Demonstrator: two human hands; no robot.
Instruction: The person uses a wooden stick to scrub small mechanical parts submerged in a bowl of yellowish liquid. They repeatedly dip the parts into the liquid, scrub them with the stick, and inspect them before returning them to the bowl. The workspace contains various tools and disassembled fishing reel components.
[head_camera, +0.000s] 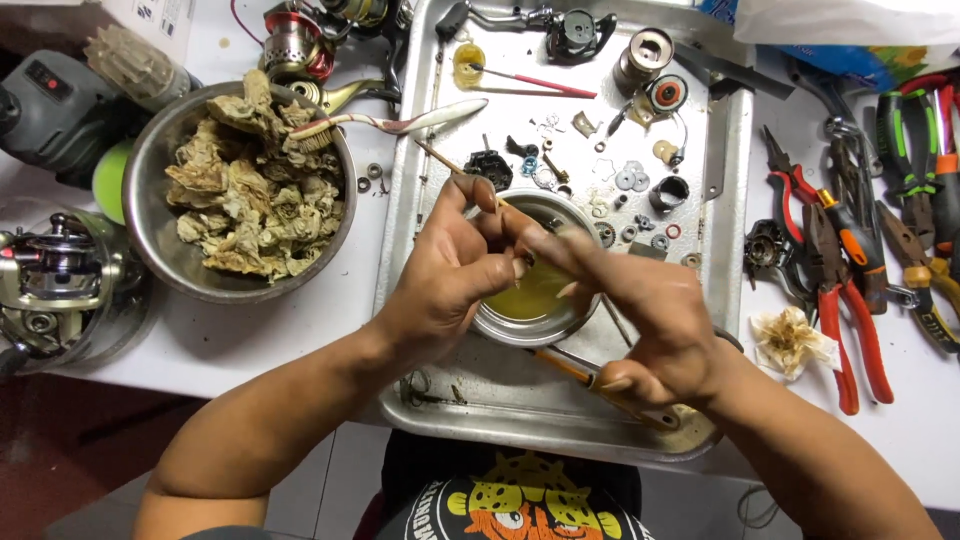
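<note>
We work a tiny part over the small round metal bowl of yellow liquid (535, 300) at frame centre.

Our left hand (450, 275) and right hand (640, 310) meet fingertip to fingertip, both pinching something too small to identify, on the dented steel tray (720, 150); 1 big steel bowl of stained rags (245, 185) sits upper left, red-handled pliers (845, 310) right.

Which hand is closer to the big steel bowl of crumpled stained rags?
Left. The left hand sits just right of the steel bowl; the right hand is farther right.
</note>
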